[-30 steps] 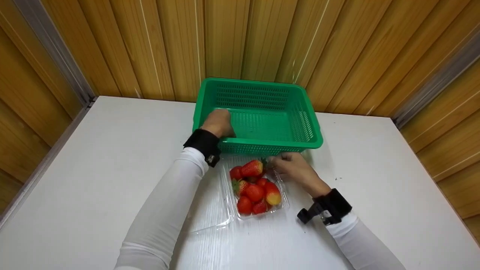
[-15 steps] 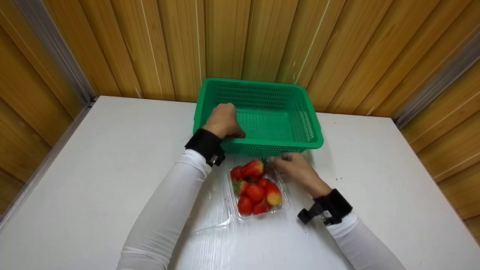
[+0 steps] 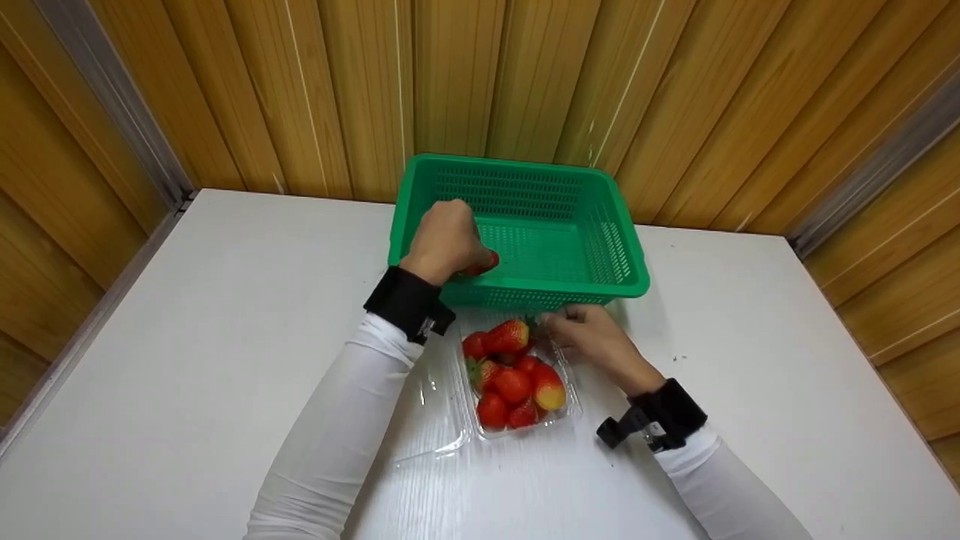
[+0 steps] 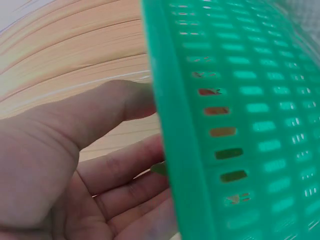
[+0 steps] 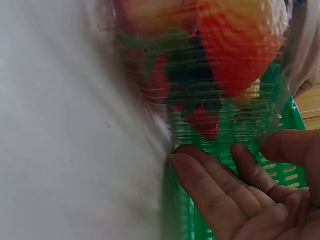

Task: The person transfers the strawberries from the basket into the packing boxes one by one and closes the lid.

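Note:
In the head view my left hand [image 3: 446, 238] holds a strawberry [image 3: 484, 264] just above the near left rim of the green basket [image 3: 529, 286]. In the left wrist view the basket wall [image 4: 175, 150] hides most of that strawberry; a green leaf tip [image 4: 159, 169] shows by the fingers. My right hand [image 3: 596, 341] touches the far right corner of a clear plastic clamshell box [image 3: 517, 433]. Fairly straight fingertips [image 5: 187, 165] rest against its end wall in the right wrist view. Several strawberries [image 3: 513, 384] lie inside the box.
The box's clear lid [image 3: 424, 442] lies folded out flat to the left, partly under the left forearm. Everything stands on a white table [image 3: 247, 285]. Wood-look panels [image 3: 525, 75] rise behind the basket and at both sides.
My left hand has risen slightly out of the basket's left side, and the strawberry in it has come into sight. My right hand and the box have hardly moved.

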Available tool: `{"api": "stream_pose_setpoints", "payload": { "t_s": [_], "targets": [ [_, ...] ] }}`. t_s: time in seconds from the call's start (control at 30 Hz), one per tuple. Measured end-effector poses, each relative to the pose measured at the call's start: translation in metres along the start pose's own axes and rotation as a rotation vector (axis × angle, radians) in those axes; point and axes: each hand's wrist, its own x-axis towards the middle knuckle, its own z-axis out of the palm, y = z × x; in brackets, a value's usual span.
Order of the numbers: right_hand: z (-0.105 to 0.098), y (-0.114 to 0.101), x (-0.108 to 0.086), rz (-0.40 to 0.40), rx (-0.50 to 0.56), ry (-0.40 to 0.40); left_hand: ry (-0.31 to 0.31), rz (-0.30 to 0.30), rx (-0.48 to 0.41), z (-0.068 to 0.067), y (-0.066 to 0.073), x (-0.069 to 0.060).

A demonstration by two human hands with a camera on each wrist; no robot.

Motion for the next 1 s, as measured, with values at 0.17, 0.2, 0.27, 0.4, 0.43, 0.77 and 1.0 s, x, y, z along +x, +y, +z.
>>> {"api": "stream_pose_setpoints", "payload": {
  "t_s": [0.17, 0.2, 0.27, 0.4, 0.43, 0.77, 1.0],
  "targets": [
    [-0.001, 0.0, -0.001, 0.009, -0.007, 0.004, 0.021, 0.047, -0.069, -0.004, 0.004, -0.01],
    [-0.002, 0.0, -0.001, 0.016, -0.007, 0.004, 0.027, 0.058, -0.073, -0.005, 0.005, -0.012],
    [-0.002, 0.0, -0.002, 0.022, -0.008, 0.002, 0.043, 0.079, -0.069, -0.006, 0.008, -0.016],
    [-0.003, 0.001, -0.003, 0.019, -0.01, -0.002, 0.079, 0.107, -0.051, -0.01, 0.014, -0.023],
    [-0.003, 0.0, -0.003, 0.013, -0.011, -0.003, 0.085, 0.11, -0.05, -0.01, 0.015, -0.024],
    [-0.002, -0.003, -0.003, 0.021, -0.06, 0.018, 0.129, 0.153, -0.08, -0.013, 0.021, -0.037],
    [-0.001, -0.003, -0.005, 0.056, -0.045, 0.019, 0.12, 0.133, -0.069, -0.014, 0.027, -0.046]
  ]
}}
